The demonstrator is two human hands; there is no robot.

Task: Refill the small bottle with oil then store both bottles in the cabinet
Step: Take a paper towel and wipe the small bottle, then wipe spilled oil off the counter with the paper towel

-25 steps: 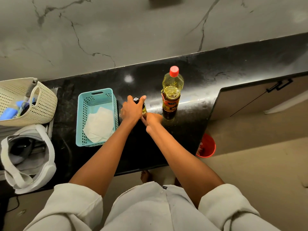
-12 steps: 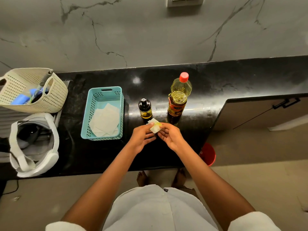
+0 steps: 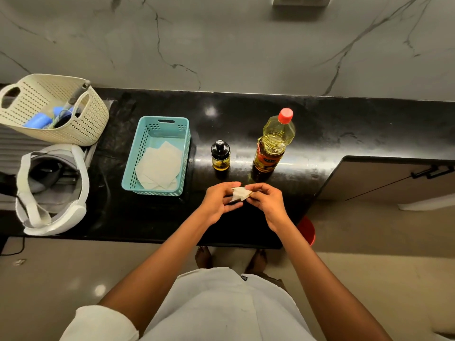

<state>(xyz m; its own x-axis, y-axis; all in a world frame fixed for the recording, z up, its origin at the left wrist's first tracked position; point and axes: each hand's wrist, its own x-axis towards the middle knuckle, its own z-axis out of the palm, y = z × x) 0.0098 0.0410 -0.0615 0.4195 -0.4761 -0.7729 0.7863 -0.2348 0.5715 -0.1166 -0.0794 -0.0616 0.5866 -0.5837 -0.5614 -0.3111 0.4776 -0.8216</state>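
Above the front part of the black counter (image 3: 344,124), a small folded piece of paper (image 3: 240,193) is held between both hands. It is pinched on its left side by the thumb and curled fingers of the left hand (image 3: 218,204), and on its right side by the thumb and curled fingers of the right hand (image 3: 268,203). Whether the paper touches the counter cannot be told. Just behind the hands the small bottle (image 3: 220,156) is placed upright, with a dark cap on it and a low layer of yellow oil at the bottom. To its right, near but not touching, the big bottle (image 3: 273,143) is also placed upright. It is closed by a red cap, it is filled high with yellow oil, and an orange-red label is wrapped around its lower part. Both bottles are kept apart from the hands. To the left of the small bottle a teal basket (image 3: 131,166) is set, and several flat sheets (image 3: 160,166) are laid in it. Further left a cream basket (image 3: 73,134) with blue things (image 3: 37,121) inside is seen, and in front of it a white and grey strapped device (image 3: 49,193). Below the counter, at the right, a cabinet door (image 3: 381,183) with a dark handle (image 3: 433,171) is seen, and a red bucket (image 3: 307,230) is partly hidden by the counter edge. Behind the counter a grey marble wall (image 3: 221,45) is seen.
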